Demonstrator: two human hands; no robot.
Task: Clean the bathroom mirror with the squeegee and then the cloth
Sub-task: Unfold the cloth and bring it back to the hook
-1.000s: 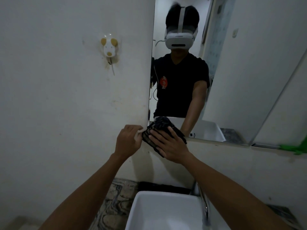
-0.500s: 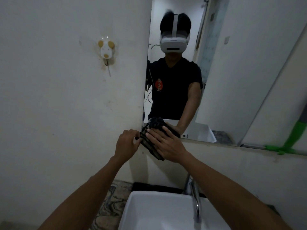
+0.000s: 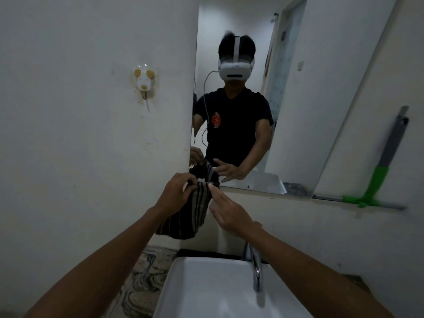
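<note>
A dark striped cloth (image 3: 190, 214) hangs below the mirror's lower left corner, pinched at its top by my left hand (image 3: 175, 193). My right hand (image 3: 229, 214) is flat with fingers apart, just right of the cloth, its fingertips touching the cloth's upper edge. The mirror (image 3: 309, 99) fills the upper middle of the wall and reflects a person in a headset and both hands. A squeegee (image 3: 378, 180) with a green neck and grey handle leans against the wall at the mirror's lower right corner.
A white basin (image 3: 206, 290) sits below my arms with a chrome tap (image 3: 255, 269) at its back. A small mouse-shaped hook (image 3: 144, 82) is stuck on the wall to the left. Patterned floor (image 3: 142, 283) shows beside the basin.
My right hand has lifted off the cloth and drawn back to the right. The cloth was bunched against the mirror corner; it now hangs loose from my left hand. The view has tilted up.
</note>
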